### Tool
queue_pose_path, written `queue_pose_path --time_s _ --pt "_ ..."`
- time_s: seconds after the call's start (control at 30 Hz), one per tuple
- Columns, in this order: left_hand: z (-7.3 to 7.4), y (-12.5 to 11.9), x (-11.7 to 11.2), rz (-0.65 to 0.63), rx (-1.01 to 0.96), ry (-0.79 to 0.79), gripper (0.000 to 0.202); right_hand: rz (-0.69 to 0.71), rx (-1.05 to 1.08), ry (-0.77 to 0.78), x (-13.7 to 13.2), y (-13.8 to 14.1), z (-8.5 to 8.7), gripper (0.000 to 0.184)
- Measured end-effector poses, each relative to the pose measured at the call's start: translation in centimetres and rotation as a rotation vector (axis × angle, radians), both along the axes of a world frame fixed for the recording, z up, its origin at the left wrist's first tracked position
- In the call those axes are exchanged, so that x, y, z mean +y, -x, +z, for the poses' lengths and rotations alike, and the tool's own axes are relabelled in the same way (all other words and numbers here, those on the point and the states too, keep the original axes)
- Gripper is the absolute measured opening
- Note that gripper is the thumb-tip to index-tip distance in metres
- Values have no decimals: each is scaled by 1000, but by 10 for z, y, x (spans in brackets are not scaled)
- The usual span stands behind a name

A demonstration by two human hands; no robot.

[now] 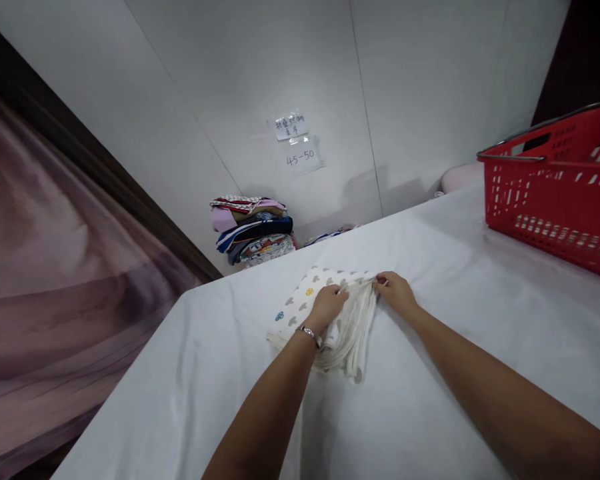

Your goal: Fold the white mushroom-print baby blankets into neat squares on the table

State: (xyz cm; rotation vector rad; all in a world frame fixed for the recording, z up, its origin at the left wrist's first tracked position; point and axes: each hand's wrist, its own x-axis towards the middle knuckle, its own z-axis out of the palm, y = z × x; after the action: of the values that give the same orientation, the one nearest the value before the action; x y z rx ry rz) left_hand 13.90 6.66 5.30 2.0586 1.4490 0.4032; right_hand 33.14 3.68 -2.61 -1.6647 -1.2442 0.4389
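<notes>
Cloth [356,323] on white table [220,373], roughly mid-table left to right, close to far edge. White, grey mouse-head shapes, one yellow figure, one blue figure at left. Left part lies fairly flat; right part is bunched in layered folds, loose ends hanging toward the near side.

Left hand [329,305]: over middle of cloth, thumb and fingers drawn together, pinching a fold; fingertips partly hidden. Silver bracelet [311,335] on that wrist. Right hand [396,293]: at far right corner of cloth, thumb and fingers nipped on the edge, no gap seen. Edge runs between the two hands, which are near each other but apart. Both forearms reach in from the near side.

Red basket [550,207] on table, far right, well apart from the hands; slotted sides, its handle [517,158] lowered on the rim. Cut off by the view at right.

Clothes pile [255,230] past the table's far edge, left of centre, several folded pieces; what holds it up is hidden. Lower pile [333,235] right of it, mostly hidden by table. Pink item [460,177] far right, behind basket, too little shows to tell what.

Grey wall [305,53] at back, two handwritten notes [303,158] taped up, lower one reads 45-50. Pinkish curtain [40,280] along the left.
</notes>
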Motion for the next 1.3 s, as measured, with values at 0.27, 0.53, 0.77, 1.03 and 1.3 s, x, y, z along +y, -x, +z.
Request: queue_pose_path --time_s 0.27,0.53,0.77,1.03,1.3 --pt "-2 1 -2 20 -60 -23 16 -9 54 37 -6 5 8 9" --pt "-1 -2 -12 -19 21 -117 17 57 320 156 -13 16 14 17" --pt "4 -5 -30 -158 151 -205 22 93 557 335 -1 21 18 24" --pt "13 29 38 45 105 -311 40 7 578 513 7 20 27 23" --pt "-10 31 112 128 187 -100 49 -24 585 657 17 20 39 28"
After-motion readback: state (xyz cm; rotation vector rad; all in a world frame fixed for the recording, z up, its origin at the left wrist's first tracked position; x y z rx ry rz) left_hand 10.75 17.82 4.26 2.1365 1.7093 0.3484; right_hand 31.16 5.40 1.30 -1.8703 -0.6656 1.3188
